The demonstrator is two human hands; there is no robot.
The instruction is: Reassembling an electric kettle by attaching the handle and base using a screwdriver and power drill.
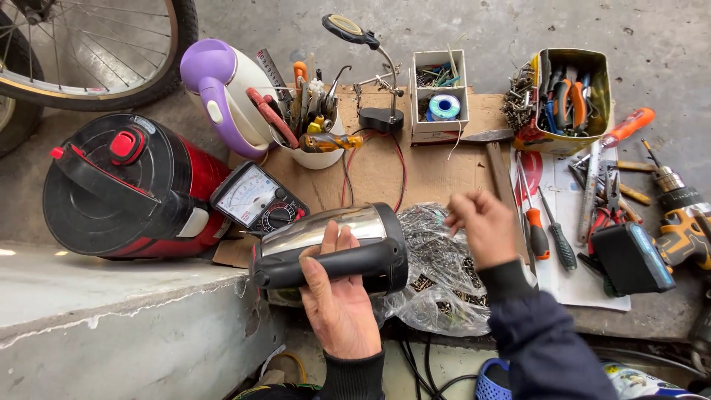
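Note:
My left hand (337, 292) grips the black handle of a steel electric kettle (333, 241) that lies on its side, base toward the right. My right hand (483, 226) hovers just right of the kettle's base, above a clear plastic bag of small screws (437, 274), its fingers curled and pinched together; whether a screw is between them I cannot tell. A cardboard sheet (437, 170) lies under the work area.
A red and black thermos pot (118, 189) and an analog multimeter (259, 198) lie at left. Behind stand a purple-and-white kettle (226, 92), a cup of tools (311, 130), a small white parts box (441, 92) and a tin of pliers (570, 96). Screwdrivers (548, 230) and a cordless drill (678, 222) lie at right. A bicycle wheel (96, 48) stands at top left.

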